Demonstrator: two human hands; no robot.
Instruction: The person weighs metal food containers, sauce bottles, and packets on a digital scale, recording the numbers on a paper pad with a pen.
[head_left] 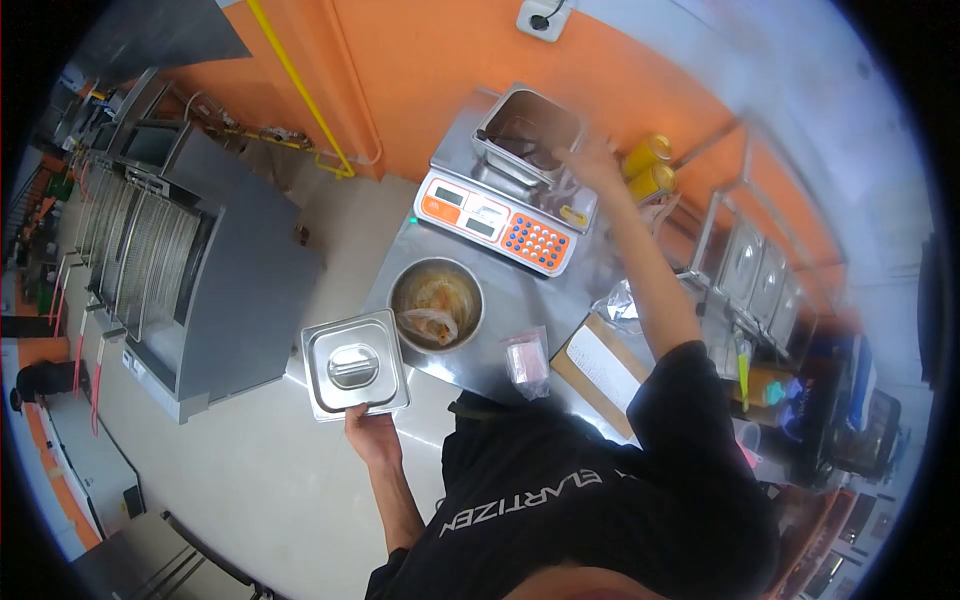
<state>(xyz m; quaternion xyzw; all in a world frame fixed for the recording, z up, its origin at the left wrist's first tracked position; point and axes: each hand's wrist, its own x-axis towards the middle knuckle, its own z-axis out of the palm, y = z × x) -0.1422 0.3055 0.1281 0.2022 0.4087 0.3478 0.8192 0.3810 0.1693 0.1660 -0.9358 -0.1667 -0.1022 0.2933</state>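
My left hand [372,432] grips the near edge of a square steel lid [354,366], held out beside the table. My right hand [590,163] is stretched to the right side of a deep steel pan [528,120]; its fingers are blurred, and whether they hold anything is unclear. Inside the pan lie a dark-handled utensil and something brown. The pan rests on an orange and white scale [495,222]. In front of the scale stands a round steel bowl [437,304] with a smeared inside and a crumpled clear plastic piece.
A wrapped packet [526,362] and a cardboard piece with paper [605,365] lie near my body. Yellow cans [652,182] stand by the orange wall. Lidded steel containers [745,260] are at right, fryer equipment [225,260] at left.
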